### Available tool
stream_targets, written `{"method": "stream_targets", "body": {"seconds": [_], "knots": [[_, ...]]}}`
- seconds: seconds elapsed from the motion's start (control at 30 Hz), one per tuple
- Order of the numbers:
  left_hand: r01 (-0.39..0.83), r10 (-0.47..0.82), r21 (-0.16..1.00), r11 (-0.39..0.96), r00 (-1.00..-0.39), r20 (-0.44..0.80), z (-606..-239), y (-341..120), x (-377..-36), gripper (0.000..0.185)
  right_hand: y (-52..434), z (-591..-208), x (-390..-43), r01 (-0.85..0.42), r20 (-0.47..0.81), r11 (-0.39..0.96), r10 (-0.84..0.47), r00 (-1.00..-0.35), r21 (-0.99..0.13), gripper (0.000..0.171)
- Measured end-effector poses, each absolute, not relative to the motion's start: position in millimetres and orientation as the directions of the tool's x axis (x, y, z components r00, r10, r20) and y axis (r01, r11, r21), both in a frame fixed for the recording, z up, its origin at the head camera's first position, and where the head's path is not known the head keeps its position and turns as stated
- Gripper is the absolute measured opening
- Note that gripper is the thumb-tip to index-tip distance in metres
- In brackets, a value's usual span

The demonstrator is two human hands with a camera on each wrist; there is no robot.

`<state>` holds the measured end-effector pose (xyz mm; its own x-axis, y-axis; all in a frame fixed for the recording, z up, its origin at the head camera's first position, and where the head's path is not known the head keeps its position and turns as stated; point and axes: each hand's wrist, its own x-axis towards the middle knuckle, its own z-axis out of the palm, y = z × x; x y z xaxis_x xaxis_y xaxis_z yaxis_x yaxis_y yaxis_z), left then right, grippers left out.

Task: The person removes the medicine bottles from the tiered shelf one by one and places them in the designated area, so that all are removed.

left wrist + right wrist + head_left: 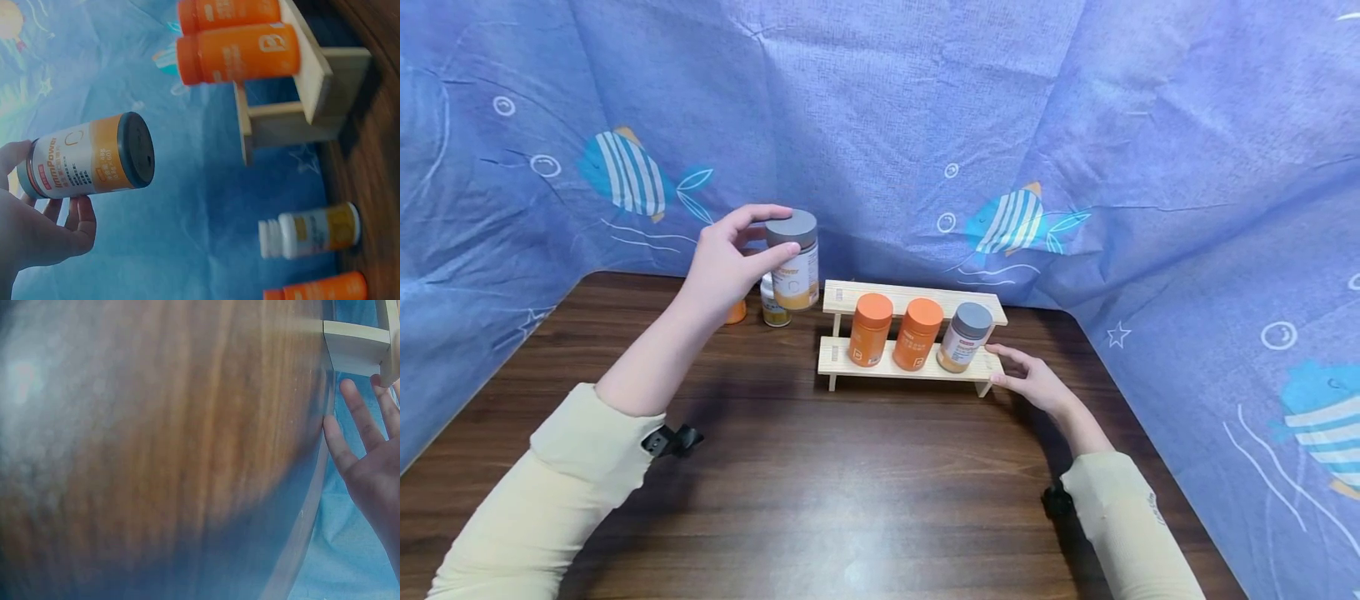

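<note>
My left hand (730, 254) grips a supplement jar (796, 279) by its grey lid, holding it in the air left of a two-tier wooden rack (910, 293). The jar has a white and yellow-orange label and a dark base, seen in the left wrist view. On the rack's lower tier stand two orange bottles (871, 332) and a grey-lidded jar (964, 337) at the right. My right hand (1037, 383) is at the rack's right end, its fingertips at the lower shelf. In the right wrist view its fingers (361, 415) look extended and spread.
Behind the raised jar, a white bottle with a yellow label (312, 231) and another orange bottle (328, 289) stand on the dark wooden table (850, 483). Blue fish-print cloth (880, 125) hangs around the back and sides.
</note>
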<state>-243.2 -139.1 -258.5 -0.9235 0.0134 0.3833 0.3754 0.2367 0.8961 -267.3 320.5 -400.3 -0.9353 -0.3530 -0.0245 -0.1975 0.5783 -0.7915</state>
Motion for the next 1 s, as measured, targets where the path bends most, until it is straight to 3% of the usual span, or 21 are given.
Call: {"method": "stream_targets", "body": {"seconds": [0.5, 0.77, 1.0], "knots": [[0.336, -0.104, 0.880, 0.335, -0.915, 0.389, -286, -193, -240, 0.045, 328, -411, -274, -0.193, -0.032, 0.591, -0.348, -0.937, -0.783, 0.059], [0.349, -0.206, 0.888, 0.299, -0.885, 0.418, -298, -221, -242, 0.043, 338, -427, -283, -0.216, -0.003, 0.593, -0.346, -0.938, -0.776, 0.059], [0.270, -0.296, 0.887, 0.375, -0.872, 0.391, -314, -236, -247, 0.045, 339, -427, -284, -0.218, 0.001, 0.587, -0.347, -0.938, -0.779, 0.060]]}}
